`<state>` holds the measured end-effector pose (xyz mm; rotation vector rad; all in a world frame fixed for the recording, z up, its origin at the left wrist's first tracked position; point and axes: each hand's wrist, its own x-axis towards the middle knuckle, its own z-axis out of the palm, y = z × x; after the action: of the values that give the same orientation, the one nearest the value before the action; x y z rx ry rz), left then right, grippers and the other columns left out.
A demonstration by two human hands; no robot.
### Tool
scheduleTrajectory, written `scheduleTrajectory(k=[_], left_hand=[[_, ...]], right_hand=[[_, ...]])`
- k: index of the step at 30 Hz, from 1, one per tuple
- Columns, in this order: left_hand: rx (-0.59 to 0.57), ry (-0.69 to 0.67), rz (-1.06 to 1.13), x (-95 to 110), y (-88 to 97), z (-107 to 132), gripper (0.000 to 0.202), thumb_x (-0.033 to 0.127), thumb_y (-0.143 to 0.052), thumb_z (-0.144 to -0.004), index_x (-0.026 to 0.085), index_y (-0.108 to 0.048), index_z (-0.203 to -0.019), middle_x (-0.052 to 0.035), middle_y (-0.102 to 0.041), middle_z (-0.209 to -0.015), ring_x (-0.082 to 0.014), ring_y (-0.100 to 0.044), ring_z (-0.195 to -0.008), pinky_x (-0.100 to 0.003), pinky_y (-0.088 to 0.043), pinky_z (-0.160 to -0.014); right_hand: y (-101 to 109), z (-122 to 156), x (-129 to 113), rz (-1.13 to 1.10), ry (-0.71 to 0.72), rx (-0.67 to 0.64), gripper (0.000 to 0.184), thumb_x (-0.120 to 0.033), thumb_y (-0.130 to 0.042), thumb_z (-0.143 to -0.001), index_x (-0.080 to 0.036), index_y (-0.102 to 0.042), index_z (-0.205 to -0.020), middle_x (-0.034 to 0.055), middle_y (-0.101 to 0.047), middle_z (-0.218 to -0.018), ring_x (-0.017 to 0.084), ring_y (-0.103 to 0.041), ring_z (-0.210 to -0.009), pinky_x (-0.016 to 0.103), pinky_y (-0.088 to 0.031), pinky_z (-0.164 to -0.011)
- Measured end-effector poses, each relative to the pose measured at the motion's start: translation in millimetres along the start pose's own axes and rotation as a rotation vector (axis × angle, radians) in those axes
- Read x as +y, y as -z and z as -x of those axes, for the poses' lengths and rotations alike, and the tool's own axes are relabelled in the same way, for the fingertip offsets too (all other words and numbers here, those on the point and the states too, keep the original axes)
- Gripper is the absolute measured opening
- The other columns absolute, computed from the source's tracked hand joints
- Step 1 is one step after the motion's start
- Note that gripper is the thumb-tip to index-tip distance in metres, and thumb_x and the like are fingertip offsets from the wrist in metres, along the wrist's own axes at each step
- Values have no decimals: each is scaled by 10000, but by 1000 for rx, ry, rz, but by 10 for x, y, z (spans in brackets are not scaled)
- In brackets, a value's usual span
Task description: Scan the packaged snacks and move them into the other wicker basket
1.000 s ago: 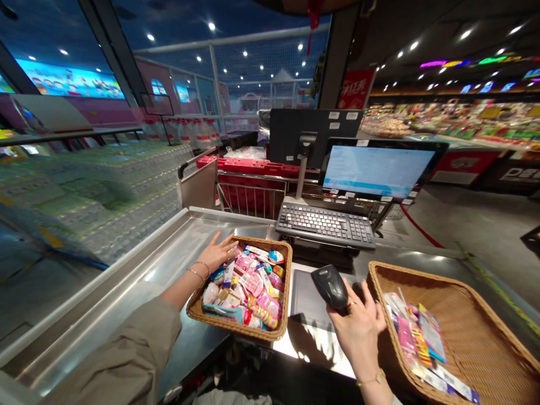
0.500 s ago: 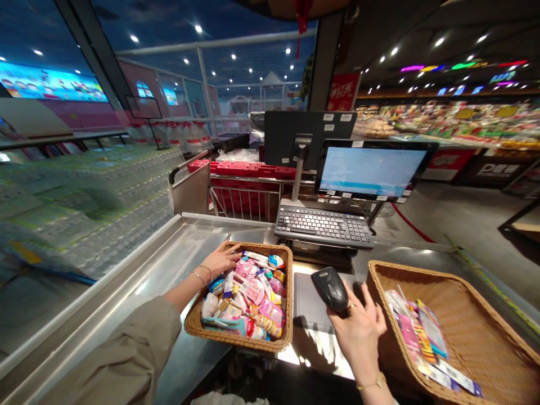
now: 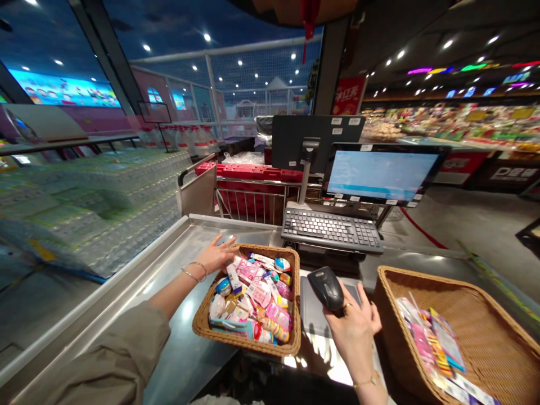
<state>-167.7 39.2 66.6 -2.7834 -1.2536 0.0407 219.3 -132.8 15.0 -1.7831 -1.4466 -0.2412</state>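
My left hand (image 3: 216, 256) lies over the far left corner of a wicker basket (image 3: 296, 304), fingers stretched and slightly spread, with the fingertips at the rim. Small packaged goods (image 3: 257, 292) fill this basket, among them pink packs, slim white boxes and blue-and-red wrapped pieces. My right hand (image 3: 354, 326) grips a black handheld barcode scanner (image 3: 325, 288), held above the counter between two baskets. Its head points up and to the left. On the right, a larger wicker basket (image 3: 485, 320) contains a few packs (image 3: 439, 343) gathered at its left side.
Beyond the baskets stand a keyboard (image 3: 331, 229) and a lit monitor (image 3: 382, 175), with a second dark screen (image 3: 316, 143) turned away. A metal counter (image 3: 177, 292) carries the baskets. Behind it is a cart (image 3: 253, 202) with red crates. Stacked bottle packs (image 3: 97, 197) are at left.
The view has shifted slightly. Relative to the full basket, my left hand has drawn back leftward towards the rim and its fingers have spread. The scanner in my right hand has moved a little left.
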Motion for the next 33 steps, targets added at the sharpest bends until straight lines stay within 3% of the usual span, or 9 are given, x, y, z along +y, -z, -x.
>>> scheduleTrajectory(k=[5,9,13,18,26,33], left_hand=[[5,95,13,-42,184,100,126,254,-729,-759,284,-670,-867,12,-566,-1398,-241,-255,-1459,-585,5,-1175],[31,161,59,52,286,100,158,351,-743,-748,267,-657,-851,-4,-547,-1417,-281,-250,-1458,-625,-14,-1157],[128,205,111,311,278,-34,147,286,-726,-758,262,-642,-875,-14,-523,-1437,-281,-240,-1462,-639,-34,-1155],[180,191,242,686,156,-322,143,218,-704,-754,227,-617,-868,-57,-483,-1470,-262,-234,-1464,-577,-122,-1186],[227,233,370,1212,96,-728,183,219,-732,-733,210,-600,-860,-107,-473,-1469,-289,-269,-1448,-573,-207,-1173],[373,269,373,1680,57,-1025,211,234,-762,-714,210,-574,-807,-106,-483,-1461,-295,-265,-1450,-593,-203,-1173]], right_hand=[[0,10,-96,-41,12,-36,226,-369,-499,-756,-259,-695,-781,18,-690,-1188,309,-369,-1352,536,-174,-1080],[-29,36,-103,-56,12,-49,209,-372,-522,-750,-254,-693,-776,18,-688,-1191,312,-358,-1358,544,-164,-1084],[-5,35,-115,-52,7,-49,191,-362,-536,-751,-255,-692,-779,10,-688,-1191,314,-355,-1366,547,-156,-1086],[131,-15,-94,-19,37,-65,169,-303,-542,-746,-255,-692,-806,-3,-678,-1213,308,-335,-1383,541,-154,-1093],[272,-75,50,14,86,-45,201,-247,-561,-733,-254,-696,-882,8,-672,-1226,332,-338,-1381,581,-156,-1085],[371,-132,124,10,99,-51,170,-218,-577,-710,-259,-681,-838,-14,-668,-1232,331,-335,-1388,591,-157,-1090]])
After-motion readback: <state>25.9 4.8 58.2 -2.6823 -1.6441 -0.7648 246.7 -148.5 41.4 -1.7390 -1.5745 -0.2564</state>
